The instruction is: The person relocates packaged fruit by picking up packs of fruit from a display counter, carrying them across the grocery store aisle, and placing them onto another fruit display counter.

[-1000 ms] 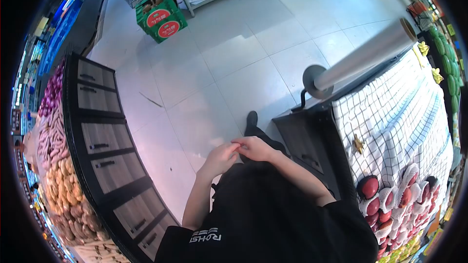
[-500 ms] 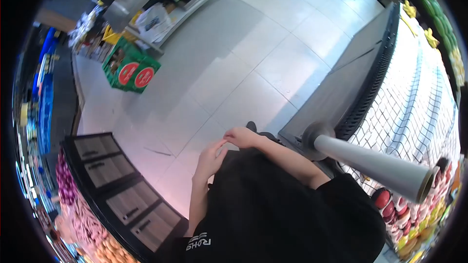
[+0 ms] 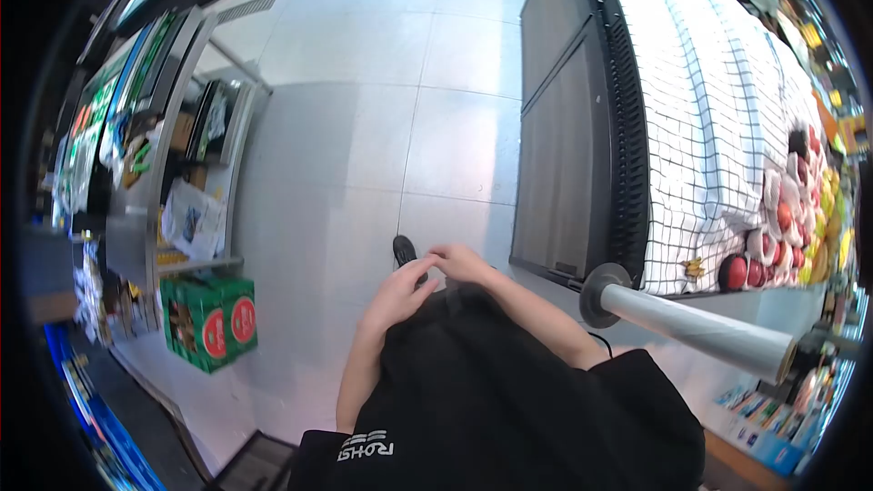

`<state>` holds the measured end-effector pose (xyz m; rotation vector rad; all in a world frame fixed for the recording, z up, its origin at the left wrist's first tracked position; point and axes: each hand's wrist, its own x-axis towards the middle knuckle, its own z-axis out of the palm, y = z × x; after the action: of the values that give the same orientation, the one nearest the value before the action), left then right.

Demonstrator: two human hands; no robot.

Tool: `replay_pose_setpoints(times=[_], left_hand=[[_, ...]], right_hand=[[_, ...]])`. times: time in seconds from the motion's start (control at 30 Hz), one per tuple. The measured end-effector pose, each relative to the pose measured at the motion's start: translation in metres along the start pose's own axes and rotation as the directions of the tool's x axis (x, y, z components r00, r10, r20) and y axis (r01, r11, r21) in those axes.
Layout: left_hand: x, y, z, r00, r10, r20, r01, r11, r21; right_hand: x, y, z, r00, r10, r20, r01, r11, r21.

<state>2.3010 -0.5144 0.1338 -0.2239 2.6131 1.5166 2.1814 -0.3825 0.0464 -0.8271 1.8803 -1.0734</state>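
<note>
In front of my waist my left hand (image 3: 400,295) reaches up and inward, its thumb apart from its fingers and nothing visible in its grasp. The fingertips of my right hand (image 3: 459,265) meet those of the left. My right fingers are curled, and whatever may be between them is hidden. Below the hands a dark shoe (image 3: 404,249) shows on the tiled floor. Closest on my right is a roll of clear plastic film (image 3: 700,325) on a holder with a round grey disc.
A green crate (image 3: 211,320) stands on the floor at left, beside a metal shelf rack (image 3: 205,173). To the right is a dark display stand (image 3: 568,127) with a checked cloth (image 3: 691,127) and red fruit (image 3: 747,271). A dark cabinet corner (image 3: 253,464) juts in at lower left.
My view has turned right and moved forward along the aisle. The crate now sits lower left and the display stand runs nearly straight ahead. Both hands stay together at my waist.
</note>
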Motion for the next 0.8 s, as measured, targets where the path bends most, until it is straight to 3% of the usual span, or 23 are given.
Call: replay_pose_setpoints(times=[0.03,0.07,0.3,0.4,0.5,0.53,0.63,0.8], left_hand=[[0.002,-0.007,-0.017,1.000,0.000,0.000,0.000,1.000,0.032],[0.005,-0.015,-0.037,1.000,0.002,-0.008,-0.002,0.998,0.063],[0.049,-0.059,-0.131,0.988,-0.012,0.155,-0.001,0.997,0.083],[0.082,-0.067,-0.143,0.975,0.001,0.222,-0.014,0.998,0.057],[0.125,-0.068,-0.149,0.946,0.007,0.325,-0.029,0.998,0.061],[0.141,-0.063,-0.152,0.934,0.014,0.357,-0.040,0.997,0.066],[0.186,-0.055,-0.160,0.904,0.057,0.423,-0.100,0.992,0.080],[0.269,-0.041,-0.171,0.899,0.051,0.435,-0.116,0.986,0.123]], right_hand=[[0.017,-0.013,0.002,0.999,-0.047,-0.012,0.046,0.998,-0.033],[0.033,-0.026,0.002,0.998,0.015,0.063,-0.006,0.991,-0.136],[0.099,-0.083,0.000,0.986,0.013,0.164,-0.005,0.999,-0.048],[0.119,-0.072,-0.007,0.998,-0.006,0.065,0.012,0.996,-0.094],[0.126,-0.080,-0.030,0.997,0.078,-0.013,-0.079,0.995,-0.068],[0.128,-0.084,-0.040,0.983,0.182,-0.009,-0.182,0.983,-0.022],[0.142,-0.077,-0.064,0.978,0.128,-0.164,-0.113,0.989,0.096],[0.194,-0.058,-0.125,0.981,0.099,-0.168,-0.090,0.994,0.062]])
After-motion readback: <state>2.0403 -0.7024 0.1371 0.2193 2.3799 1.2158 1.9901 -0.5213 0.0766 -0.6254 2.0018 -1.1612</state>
